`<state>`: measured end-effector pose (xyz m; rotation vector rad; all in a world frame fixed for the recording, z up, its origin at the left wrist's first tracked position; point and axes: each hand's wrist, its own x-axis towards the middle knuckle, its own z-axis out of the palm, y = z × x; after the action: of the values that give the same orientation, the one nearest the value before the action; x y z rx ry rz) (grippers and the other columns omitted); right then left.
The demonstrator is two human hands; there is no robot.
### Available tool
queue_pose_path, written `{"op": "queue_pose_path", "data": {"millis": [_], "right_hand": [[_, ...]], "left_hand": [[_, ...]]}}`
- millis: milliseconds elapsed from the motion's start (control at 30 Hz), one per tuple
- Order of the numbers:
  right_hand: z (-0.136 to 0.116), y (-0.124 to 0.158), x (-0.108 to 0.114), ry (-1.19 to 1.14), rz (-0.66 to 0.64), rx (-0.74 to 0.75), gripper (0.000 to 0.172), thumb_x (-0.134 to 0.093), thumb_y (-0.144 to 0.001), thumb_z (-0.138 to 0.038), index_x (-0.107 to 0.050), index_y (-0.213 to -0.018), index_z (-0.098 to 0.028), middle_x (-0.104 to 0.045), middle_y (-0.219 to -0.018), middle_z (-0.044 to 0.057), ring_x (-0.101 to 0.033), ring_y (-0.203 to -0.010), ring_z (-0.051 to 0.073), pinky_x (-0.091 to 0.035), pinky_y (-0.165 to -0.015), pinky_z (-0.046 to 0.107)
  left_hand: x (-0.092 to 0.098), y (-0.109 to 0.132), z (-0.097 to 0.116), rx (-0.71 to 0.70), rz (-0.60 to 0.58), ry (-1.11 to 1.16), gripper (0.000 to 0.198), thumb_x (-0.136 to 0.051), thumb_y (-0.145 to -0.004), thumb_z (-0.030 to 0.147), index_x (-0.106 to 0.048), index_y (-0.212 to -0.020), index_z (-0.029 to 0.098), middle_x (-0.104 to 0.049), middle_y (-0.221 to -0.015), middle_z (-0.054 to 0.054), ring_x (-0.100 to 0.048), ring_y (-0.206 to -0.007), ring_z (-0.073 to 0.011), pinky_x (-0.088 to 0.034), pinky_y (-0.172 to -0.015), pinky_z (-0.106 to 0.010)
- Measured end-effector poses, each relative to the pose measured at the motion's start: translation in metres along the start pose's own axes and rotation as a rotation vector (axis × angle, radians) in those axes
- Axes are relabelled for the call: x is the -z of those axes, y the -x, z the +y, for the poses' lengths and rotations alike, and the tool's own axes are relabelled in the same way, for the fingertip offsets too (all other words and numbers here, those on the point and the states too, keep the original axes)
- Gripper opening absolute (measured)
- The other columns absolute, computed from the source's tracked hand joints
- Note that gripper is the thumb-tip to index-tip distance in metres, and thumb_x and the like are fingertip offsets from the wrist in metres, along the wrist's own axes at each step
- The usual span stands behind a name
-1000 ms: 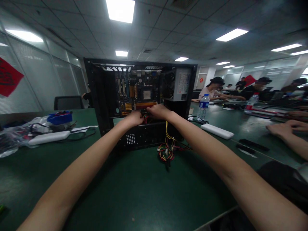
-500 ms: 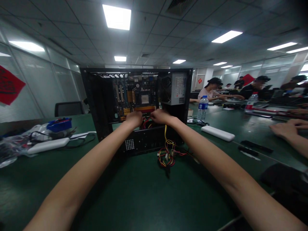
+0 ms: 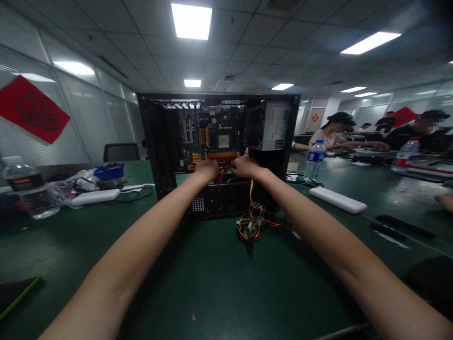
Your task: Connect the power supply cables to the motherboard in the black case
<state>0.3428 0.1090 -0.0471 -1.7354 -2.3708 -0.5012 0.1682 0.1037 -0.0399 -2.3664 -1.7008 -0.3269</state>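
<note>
An open black computer case (image 3: 226,203) stands upright on the green table, its inside facing me. Within it are a motherboard (image 3: 222,128) and a grey power supply (image 3: 276,123) at upper right. My left hand (image 3: 207,169) and my right hand (image 3: 245,166) are curled closed at the lower part of the motherboard, on either side of the red and yellow memory slots (image 3: 223,155). Their fingertips are turned away, so what they grip is hidden. Red wires (image 3: 222,175) show between the hands. A bundle of power cables (image 3: 250,227) hangs over the case's lower edge onto the table.
On the right are a blue-capped water bottle (image 3: 316,159), a white power strip (image 3: 337,199) and black strips (image 3: 405,225). To the left stand another bottle (image 3: 28,189), a second power strip (image 3: 96,196) and a blue item (image 3: 109,171). Other people (image 3: 336,132) sit farther back.
My view has turned left, so the scene sits farther right and a bottle shows at the left. Both hands stay at the same part of the motherboard.
</note>
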Motion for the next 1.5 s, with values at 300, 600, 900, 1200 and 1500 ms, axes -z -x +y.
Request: {"op": "queue_pose_path", "data": {"millis": [300, 600, 900, 1200, 1500], "right_hand": [[0.003, 0.001, 0.001, -0.038, -0.025, 0.030, 0.038, -0.047, -0.101, -0.033, -0.077, -0.117, -0.017, -0.074, -0.116, 0.015, -0.071, -0.104, 0.029, -0.050, -0.077, 0.030], [0.000, 0.007, 0.006, -0.094, -0.163, 0.159, 0.033, -0.056, -0.100, -0.032, -0.076, -0.121, -0.018, -0.076, -0.111, 0.013, -0.072, -0.094, 0.022, -0.047, -0.074, 0.022], [0.002, 0.007, 0.004, -0.102, -0.167, 0.157, 0.034, -0.057, -0.100, -0.033, -0.076, -0.124, -0.017, -0.075, -0.114, 0.015, -0.072, -0.098, 0.024, -0.048, -0.080, 0.024], [0.001, 0.007, 0.004, -0.097, -0.168, 0.167, 0.035, -0.055, -0.100, -0.031, -0.075, -0.125, -0.019, -0.076, -0.112, 0.013, -0.072, -0.097, 0.023, -0.047, -0.075, 0.024], [0.003, 0.005, 0.002, -0.101, -0.159, 0.190, 0.034, -0.054, -0.100, -0.032, -0.076, -0.123, -0.019, -0.076, -0.110, 0.014, -0.072, -0.095, 0.023, -0.045, -0.071, 0.023]], "left_hand": [[-0.003, 0.000, -0.008, -0.015, -0.051, 0.063, 0.044, -0.047, -0.105, 0.046, -0.068, -0.120, 0.011, -0.070, -0.122, -0.016, -0.068, -0.114, -0.0254, -0.054, -0.099, -0.047], [-0.002, 0.011, -0.020, -0.166, -0.205, 0.166, 0.034, -0.050, -0.098, 0.035, -0.077, -0.097, 0.013, -0.077, -0.097, -0.011, -0.068, -0.084, -0.0192, -0.048, -0.071, -0.026], [-0.003, 0.011, -0.021, -0.165, -0.227, 0.205, 0.034, -0.052, -0.091, 0.037, -0.077, -0.094, 0.014, -0.077, -0.092, -0.009, -0.067, -0.082, -0.0197, -0.042, -0.062, -0.024], [-0.004, 0.011, -0.021, -0.154, -0.217, 0.210, 0.032, -0.053, -0.092, 0.034, -0.077, -0.094, 0.013, -0.076, -0.091, -0.010, -0.066, -0.079, -0.0200, -0.042, -0.064, -0.025], [-0.002, 0.014, -0.025, -0.266, -0.158, 0.217, 0.063, -0.035, -0.101, 0.060, -0.078, -0.086, 0.015, -0.070, -0.074, -0.007, -0.059, -0.068, -0.0179, -0.037, -0.062, -0.027]]}}
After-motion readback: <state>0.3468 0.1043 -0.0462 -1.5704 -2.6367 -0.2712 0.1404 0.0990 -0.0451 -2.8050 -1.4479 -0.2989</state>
